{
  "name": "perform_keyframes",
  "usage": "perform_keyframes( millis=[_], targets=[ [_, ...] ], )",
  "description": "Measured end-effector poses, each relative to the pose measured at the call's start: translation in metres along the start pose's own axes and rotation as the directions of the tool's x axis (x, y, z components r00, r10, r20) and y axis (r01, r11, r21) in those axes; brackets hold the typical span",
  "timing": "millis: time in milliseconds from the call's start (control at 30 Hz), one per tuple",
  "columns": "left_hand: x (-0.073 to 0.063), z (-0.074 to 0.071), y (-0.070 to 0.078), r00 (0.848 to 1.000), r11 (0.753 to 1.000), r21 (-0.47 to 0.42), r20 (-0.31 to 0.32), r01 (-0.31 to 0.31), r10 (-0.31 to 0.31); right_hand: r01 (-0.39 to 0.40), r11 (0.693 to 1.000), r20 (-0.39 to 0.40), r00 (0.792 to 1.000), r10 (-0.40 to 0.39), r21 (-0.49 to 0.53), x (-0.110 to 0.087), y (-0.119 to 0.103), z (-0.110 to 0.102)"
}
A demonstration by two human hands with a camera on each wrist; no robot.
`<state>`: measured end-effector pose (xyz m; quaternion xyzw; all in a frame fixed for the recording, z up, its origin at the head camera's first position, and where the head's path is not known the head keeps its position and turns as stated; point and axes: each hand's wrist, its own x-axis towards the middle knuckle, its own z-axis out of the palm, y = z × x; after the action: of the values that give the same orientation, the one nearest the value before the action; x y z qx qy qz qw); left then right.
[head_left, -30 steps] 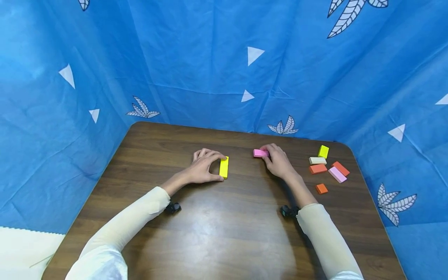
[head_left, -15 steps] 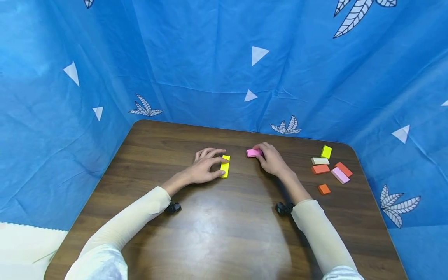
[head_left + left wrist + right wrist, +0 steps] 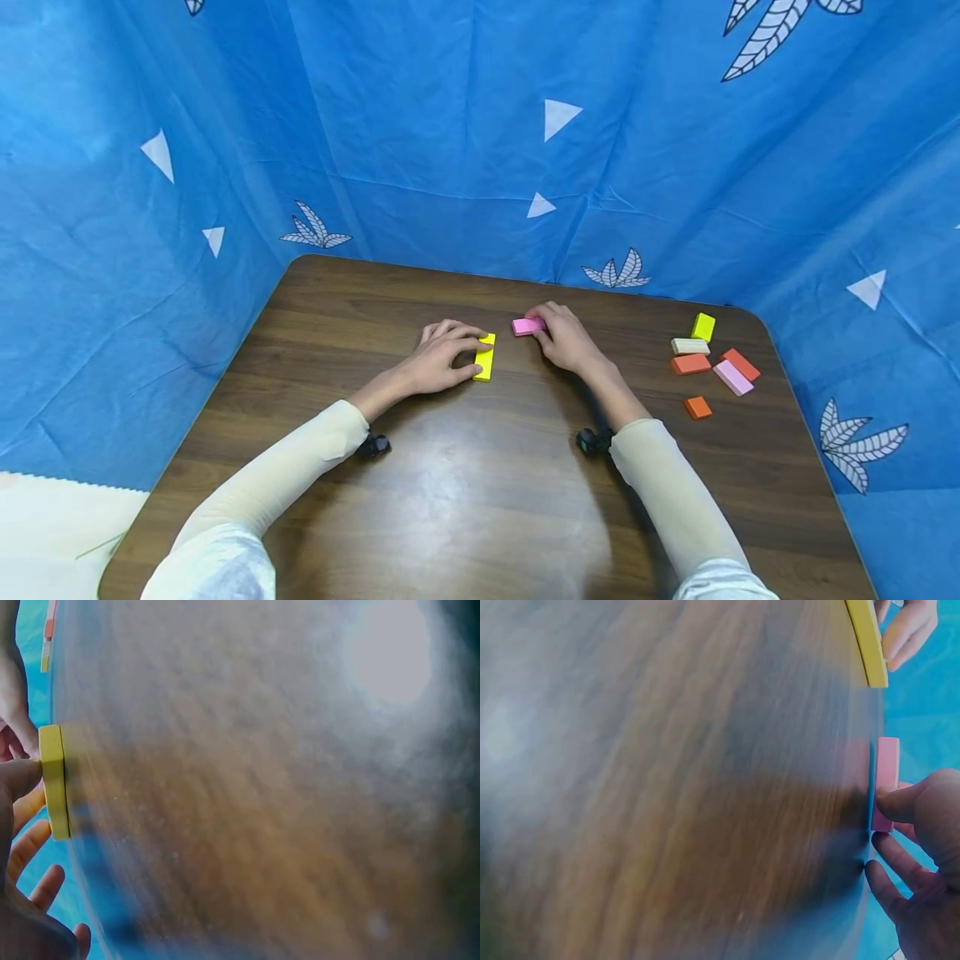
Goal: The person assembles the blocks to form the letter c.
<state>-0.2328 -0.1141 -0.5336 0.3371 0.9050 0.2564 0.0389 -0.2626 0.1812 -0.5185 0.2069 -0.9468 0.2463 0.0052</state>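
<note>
A flat yellow block (image 3: 485,364) lies on the brown wooden table, its long side pointing away from me. My left hand (image 3: 437,363) holds it from the left, thumb near its lower part and fingers over its upper part. In the left wrist view the thumb touches the yellow block's (image 3: 54,791) face, with fingers behind it. To the right, my right hand (image 3: 567,342) pinches a pink block (image 3: 522,328) by its right end. Seen from the right wrist, the pink block (image 3: 887,761) stands apart from the yellow one, a gap between them.
Several blocks lie at the table's right: a yellow block (image 3: 703,327), a cream one (image 3: 690,347), red-orange ones (image 3: 691,364), a light pink one (image 3: 732,377) and a small orange one (image 3: 698,407). A blue patterned cloth (image 3: 420,125) hangs behind the table (image 3: 465,533).
My right hand has moved left with the pink block, closer to the yellow block. The left fingers have shifted from the yellow block's ends to its left side. The view has shifted slightly.
</note>
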Motion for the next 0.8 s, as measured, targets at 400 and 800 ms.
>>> perform_keyframes(
  millis=[400,800],
  targets=[
    [-0.003,-0.001,0.002,1.000,1.000,-0.025,0.007,-0.005,0.006,-0.011,1.000,0.052,0.999,0.012,-0.021,0.014,-0.017,0.009],
    [-0.001,0.003,0.000,1.000,1.000,-0.005,-0.018,-0.008,0.008,0.011,0.999,0.034,0.999,-0.009,-0.045,0.019,-0.022,0.017]
  ],
)
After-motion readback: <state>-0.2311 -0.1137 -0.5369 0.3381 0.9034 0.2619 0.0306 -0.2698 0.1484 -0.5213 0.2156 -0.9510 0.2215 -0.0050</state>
